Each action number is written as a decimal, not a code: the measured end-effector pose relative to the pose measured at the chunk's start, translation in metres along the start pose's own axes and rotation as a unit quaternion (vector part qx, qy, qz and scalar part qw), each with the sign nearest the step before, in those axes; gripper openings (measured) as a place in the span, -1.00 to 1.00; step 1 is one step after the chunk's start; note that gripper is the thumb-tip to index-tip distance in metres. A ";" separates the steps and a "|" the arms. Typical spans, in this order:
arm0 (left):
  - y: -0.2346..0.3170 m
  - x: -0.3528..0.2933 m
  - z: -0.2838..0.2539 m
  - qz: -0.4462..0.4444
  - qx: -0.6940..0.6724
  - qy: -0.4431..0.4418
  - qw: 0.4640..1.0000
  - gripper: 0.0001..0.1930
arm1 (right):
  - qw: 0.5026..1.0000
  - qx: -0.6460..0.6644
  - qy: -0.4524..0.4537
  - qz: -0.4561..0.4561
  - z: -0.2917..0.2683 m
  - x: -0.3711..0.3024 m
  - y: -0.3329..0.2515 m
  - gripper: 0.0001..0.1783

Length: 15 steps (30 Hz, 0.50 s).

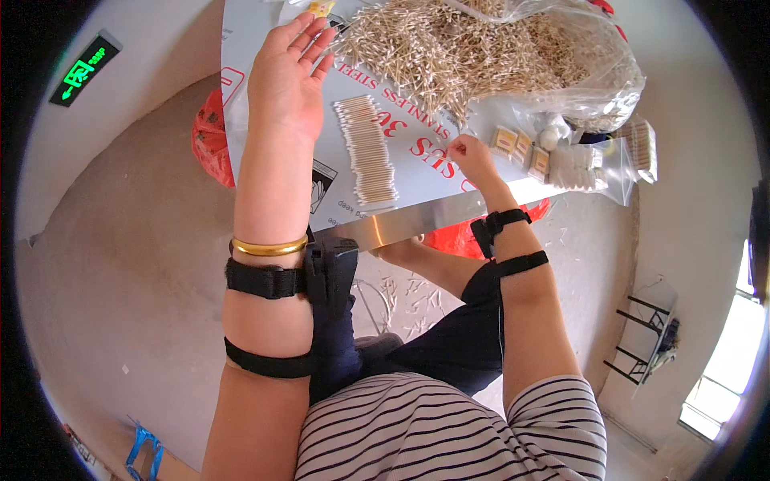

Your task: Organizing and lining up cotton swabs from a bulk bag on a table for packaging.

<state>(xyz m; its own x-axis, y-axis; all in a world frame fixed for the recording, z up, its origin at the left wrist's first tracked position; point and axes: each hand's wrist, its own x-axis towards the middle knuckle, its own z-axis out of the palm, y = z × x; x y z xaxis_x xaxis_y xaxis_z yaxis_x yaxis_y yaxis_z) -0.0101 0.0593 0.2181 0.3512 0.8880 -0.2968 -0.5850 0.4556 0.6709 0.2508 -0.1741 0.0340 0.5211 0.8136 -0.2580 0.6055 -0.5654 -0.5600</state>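
A row of cotton swabs lies side by side on the grey metal table. To its left is my left hand, raised palm up with its fingers stretched out and nothing in the palm. Just past those fingertips a small yellow packet shows in part. My right hand is closed in a pinch to the right of the row, near the lower tip of a big heap of loose swabs. What the pinch holds, if anything, is too small to tell.
A clear plastic bag spreads around the heap's right side. Small yellow-brown boxes and clear bags of white packs lie at the table's right edge. Red bags hang at the left. Swabs are scattered on the floor.
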 end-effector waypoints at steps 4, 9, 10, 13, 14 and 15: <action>-0.001 -0.002 0.003 -0.007 0.027 -0.029 0.999 -0.56 | 0.993 -0.032 0.109 -0.019 -0.004 0.004 0.012 -0.91; 0.001 -0.003 0.001 -0.002 0.030 -0.025 0.999 -0.56 | 0.988 -0.082 0.116 -0.055 -0.004 -0.003 0.003 -0.91; 0.001 -0.003 0.001 0.000 0.031 -0.026 0.999 -0.57 | 0.988 -0.097 0.108 -0.058 -0.004 -0.005 0.003 -0.92; -0.001 -0.003 0.002 -0.005 0.032 -0.023 0.999 -0.58 | 0.989 -0.103 0.081 -0.074 -0.004 -0.013 -0.001 -0.92; -0.001 0.001 -0.001 -0.005 0.032 -0.023 0.999 -0.58 | 0.989 -0.095 0.063 -0.090 -0.005 -0.015 -0.003 -0.92; 0.000 0.007 -0.006 -0.010 0.026 -0.027 0.999 -0.58 | 0.989 -0.095 0.063 -0.090 -0.004 -0.016 -0.006 -0.92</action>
<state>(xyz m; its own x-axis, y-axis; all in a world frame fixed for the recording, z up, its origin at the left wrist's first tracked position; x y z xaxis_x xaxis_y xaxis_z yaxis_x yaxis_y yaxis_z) -0.0119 0.0661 0.2115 0.4022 0.8733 -0.2748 -0.5394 0.4686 0.6996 0.2414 -0.1843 0.0444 0.4582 0.8868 -0.0604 0.7909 -0.4378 -0.4276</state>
